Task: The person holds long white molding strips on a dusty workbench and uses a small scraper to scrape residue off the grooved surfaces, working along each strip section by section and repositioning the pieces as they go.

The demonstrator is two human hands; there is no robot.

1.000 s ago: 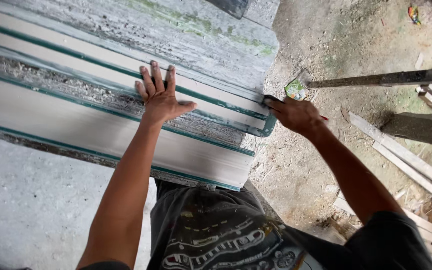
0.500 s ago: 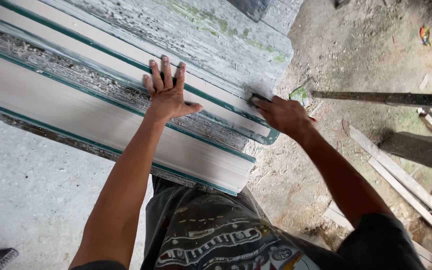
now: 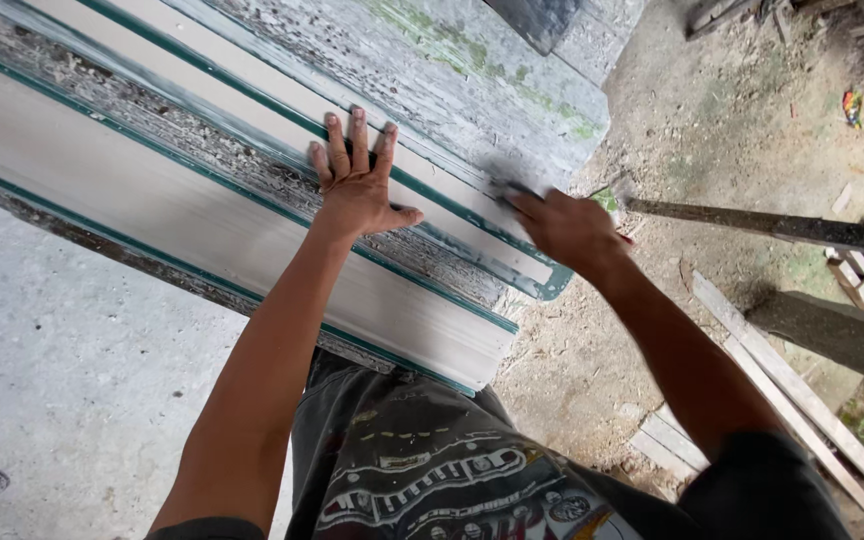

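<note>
Left hand (image 3: pixel 357 190): I'm still pressing it flat, fingers spread, on the white panel (image 3: pixel 202 200).
Right hand (image 3: pixel 567 230): I'm sliding it along the panel's edge, blurred; can't tell its grip.

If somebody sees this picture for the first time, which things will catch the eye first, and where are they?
The eye goes first to the long white moulded panel with green edges, running from upper left to the centre. The left hand lies flat on it with fingers spread, and the right hand, blurred, presses on its end near the corner. To the right, wooden planks lie on dirt ground.
</note>
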